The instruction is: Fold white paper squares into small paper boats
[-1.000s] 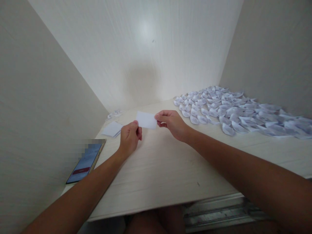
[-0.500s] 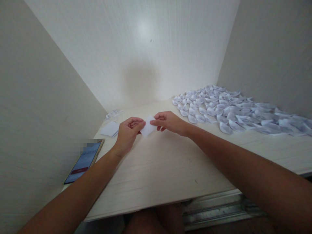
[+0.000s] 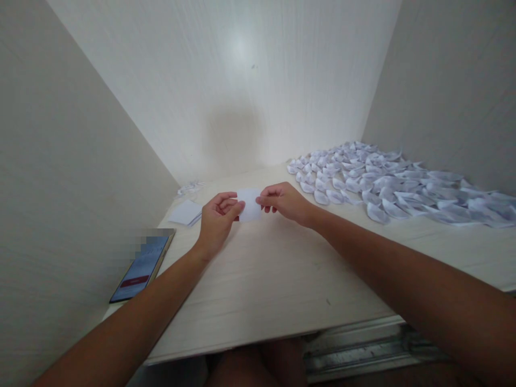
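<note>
A small white sheet of paper (image 3: 250,207) is held up between my two hands, just above the table. My left hand (image 3: 222,212) pinches its left edge, thumb on the near face and fingers behind. At the right edge, the thumb and fingertips of my right hand (image 3: 280,201) grip the same sheet. The paper looks flat, with its sides roughly upright. To the left of my left hand lies a small stack of white paper sheets (image 3: 185,213).
Many folded white paper pieces (image 3: 374,180) cover the table's back right. A phone (image 3: 143,266) with a lit screen lies along the left wall. Thin white paper scraps (image 3: 190,188) sit in the back left corner. Walls enclose the table (image 3: 258,290) on three sides.
The sheet has turned from a slanted position to a squarer one and shows more of its face. My hands have moved slightly apart, both still gripping it.
</note>
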A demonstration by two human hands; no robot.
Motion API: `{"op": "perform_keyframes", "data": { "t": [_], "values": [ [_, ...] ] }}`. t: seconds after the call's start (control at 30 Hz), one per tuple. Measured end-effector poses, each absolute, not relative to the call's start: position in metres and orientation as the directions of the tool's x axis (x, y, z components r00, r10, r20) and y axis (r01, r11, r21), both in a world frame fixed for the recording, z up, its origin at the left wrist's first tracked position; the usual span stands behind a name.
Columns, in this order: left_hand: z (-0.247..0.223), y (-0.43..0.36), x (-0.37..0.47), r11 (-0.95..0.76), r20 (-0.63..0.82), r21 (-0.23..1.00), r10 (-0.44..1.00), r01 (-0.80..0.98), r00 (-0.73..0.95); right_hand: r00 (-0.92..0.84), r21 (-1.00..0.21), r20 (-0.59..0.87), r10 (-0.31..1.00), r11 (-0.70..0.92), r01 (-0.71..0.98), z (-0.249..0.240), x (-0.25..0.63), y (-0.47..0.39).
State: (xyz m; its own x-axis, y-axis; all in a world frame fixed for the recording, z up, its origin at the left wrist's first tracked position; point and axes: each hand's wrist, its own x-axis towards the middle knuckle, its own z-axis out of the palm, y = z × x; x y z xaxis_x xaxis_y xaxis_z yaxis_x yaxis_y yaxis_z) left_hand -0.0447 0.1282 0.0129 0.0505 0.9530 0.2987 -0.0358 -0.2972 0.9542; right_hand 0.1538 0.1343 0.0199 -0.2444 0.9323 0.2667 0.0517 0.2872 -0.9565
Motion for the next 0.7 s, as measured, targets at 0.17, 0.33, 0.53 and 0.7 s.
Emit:
{"op": "perform_keyframes", "data": {
  "t": [0.17,0.33,0.53,0.7],
  "values": [
    [0.013,0.129,-0.045,-0.332,0.333,0.942,0.943,-0.047,0.012,-0.267,-0.951,0.274,0.924,0.302,0.070,0.019,0.152,0.133],
    [0.013,0.130,-0.045,-0.359,0.360,0.929,0.933,-0.087,-0.002,-0.229,-0.967,0.255,0.939,0.250,-0.054,0.012,0.148,0.133],
    [0.010,0.133,-0.056,-0.515,0.484,0.855,0.834,0.058,0.265,-0.218,-0.951,0.310,0.925,0.301,-0.076,0.015,0.150,0.135],
    [0.004,0.138,-0.064,-0.610,0.552,0.781,0.776,0.137,0.304,-0.245,-0.965,0.262,0.933,0.246,-0.095,0.019,0.151,0.134]
  ]
}}
